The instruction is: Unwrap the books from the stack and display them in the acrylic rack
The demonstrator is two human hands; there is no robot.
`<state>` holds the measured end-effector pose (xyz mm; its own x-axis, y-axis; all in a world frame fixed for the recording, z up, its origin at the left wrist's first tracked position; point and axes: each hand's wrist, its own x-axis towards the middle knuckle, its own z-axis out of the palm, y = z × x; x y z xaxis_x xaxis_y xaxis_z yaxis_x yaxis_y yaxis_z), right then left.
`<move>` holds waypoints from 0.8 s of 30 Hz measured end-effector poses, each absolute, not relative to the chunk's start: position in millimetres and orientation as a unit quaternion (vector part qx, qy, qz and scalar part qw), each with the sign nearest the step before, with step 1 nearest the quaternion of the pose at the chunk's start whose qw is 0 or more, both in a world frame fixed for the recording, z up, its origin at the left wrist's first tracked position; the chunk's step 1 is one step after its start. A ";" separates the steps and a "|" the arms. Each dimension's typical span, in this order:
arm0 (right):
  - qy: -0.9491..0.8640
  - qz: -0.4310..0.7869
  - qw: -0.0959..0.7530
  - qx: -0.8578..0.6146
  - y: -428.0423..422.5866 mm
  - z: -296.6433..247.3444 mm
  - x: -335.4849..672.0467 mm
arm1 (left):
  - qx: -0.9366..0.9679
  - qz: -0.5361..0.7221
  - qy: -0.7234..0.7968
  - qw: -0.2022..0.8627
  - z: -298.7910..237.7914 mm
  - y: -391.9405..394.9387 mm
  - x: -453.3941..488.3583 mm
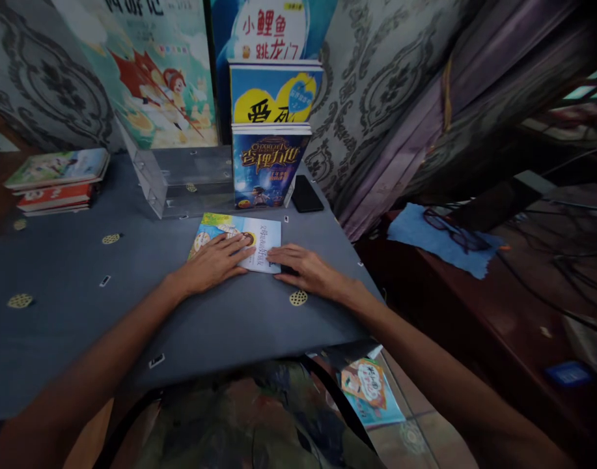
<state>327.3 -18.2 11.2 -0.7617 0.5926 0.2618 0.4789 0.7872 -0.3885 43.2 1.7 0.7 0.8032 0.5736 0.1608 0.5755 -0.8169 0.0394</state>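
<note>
A picture book [263,234] with a pale blue and green cover lies flat on the table, turned sideways. My left hand [217,260] rests on its left and lower part, fingers stretched over the cover. At the book's right edge is my right hand [305,268], its fingertips touching the cover and its thumb apart near the lower corner. Both hands look open, laid against the book rather than wrapped round it. Just beyond the book stands a clear stepped rack [154,189], with a dark blue book [269,166] in front and a yellow-and-blue book [277,91] behind it.
A black phone [306,194] lies right of the rack. A book stack [58,179] sits at the table's left. More upright books [168,98] fill the rack's back. To the right, a dark red surface [454,299] holds glasses on a blue cloth [425,238] and cables. Another book [371,394] lies below.
</note>
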 end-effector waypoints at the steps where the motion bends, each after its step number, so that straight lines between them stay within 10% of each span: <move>1: -0.930 0.145 0.181 -0.286 -17.0 12.9 327.5 | -0.949 -0.084 -0.303 0.007 0.3 1.1 43.5; 24: -0.952 0.178 0.107 -0.224 -4.5 43.5 323.8 | -0.948 -0.093 -0.305 -0.014 0.1 2.9 42.0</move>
